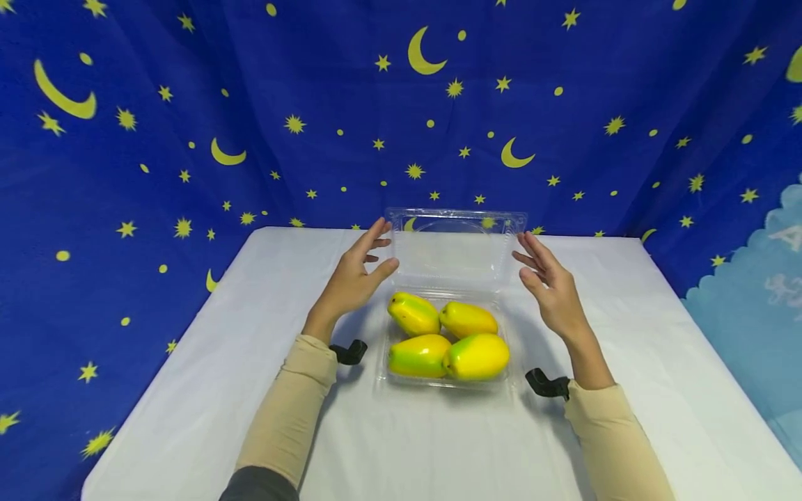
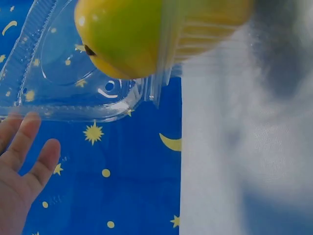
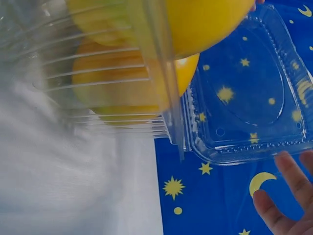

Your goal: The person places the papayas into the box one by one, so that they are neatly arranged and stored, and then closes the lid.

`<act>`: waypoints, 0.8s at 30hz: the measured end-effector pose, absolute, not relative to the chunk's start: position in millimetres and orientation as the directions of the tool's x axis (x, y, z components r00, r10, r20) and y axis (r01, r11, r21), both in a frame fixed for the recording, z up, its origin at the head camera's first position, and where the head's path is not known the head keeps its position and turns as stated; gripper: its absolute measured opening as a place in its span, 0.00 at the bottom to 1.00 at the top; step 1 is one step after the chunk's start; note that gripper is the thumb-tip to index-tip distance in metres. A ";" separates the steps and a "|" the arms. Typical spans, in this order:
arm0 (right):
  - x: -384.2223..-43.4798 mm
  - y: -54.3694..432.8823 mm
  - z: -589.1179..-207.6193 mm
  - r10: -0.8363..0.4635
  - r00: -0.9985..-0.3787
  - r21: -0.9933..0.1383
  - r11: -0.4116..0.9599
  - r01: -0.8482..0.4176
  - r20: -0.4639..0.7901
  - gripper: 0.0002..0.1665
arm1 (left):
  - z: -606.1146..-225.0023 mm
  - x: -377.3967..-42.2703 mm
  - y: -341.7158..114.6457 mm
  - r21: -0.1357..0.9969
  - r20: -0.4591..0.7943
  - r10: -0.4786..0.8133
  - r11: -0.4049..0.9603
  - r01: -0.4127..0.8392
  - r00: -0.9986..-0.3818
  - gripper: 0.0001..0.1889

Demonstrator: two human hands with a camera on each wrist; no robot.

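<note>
A clear plastic clamshell box (image 1: 401, 384) stands on the table with its lid (image 1: 446, 259) raised at the back. Several glossy yellow-green fruits (image 1: 474, 357), mango- or papaya-like, lie in the base. At the lid's left side is my left hand (image 1: 354, 278), fingers extended and thumb apart. Across from it, my right hand (image 1: 553, 292) is beside the lid's right edge, its fingers also extended. The wrist views show fingertips of the left hand (image 2: 22, 166) and right hand (image 3: 288, 196) at the lid's rim; whether they touch is unclear.
A white cloth covers the table (image 1: 207, 390). Behind it and at the sides hangs a blue curtain (image 1: 351, 83) with yellow moons and stars. Black camera mounts (image 1: 547, 384) stick out from both wrists, low beside the box.
</note>
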State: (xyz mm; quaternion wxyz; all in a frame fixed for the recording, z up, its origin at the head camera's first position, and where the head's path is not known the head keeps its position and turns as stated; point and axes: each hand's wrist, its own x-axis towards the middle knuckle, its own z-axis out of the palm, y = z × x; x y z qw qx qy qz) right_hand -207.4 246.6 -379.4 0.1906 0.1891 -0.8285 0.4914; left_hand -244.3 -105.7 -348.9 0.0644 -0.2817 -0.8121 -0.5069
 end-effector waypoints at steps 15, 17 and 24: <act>-194.1 233.7 -368.2 -0.052 -0.838 -0.761 0.389 -0.518 0.544 0.32 | -340.5 -217.5 -111.4 0.765 0.445 0.363 0.323 0.558 -0.819 0.38; -190.0 232.3 -369.3 -0.040 -0.842 -0.760 0.409 -0.505 0.538 0.33 | -344.2 -216.7 -112.9 0.768 0.432 0.361 0.334 0.547 -0.827 0.38; -178.0 227.7 -373.8 -0.019 -0.832 -0.743 0.439 -0.506 0.555 0.35 | -362.0 -215.6 -119.2 0.773 0.420 0.352 0.345 0.533 -0.837 0.38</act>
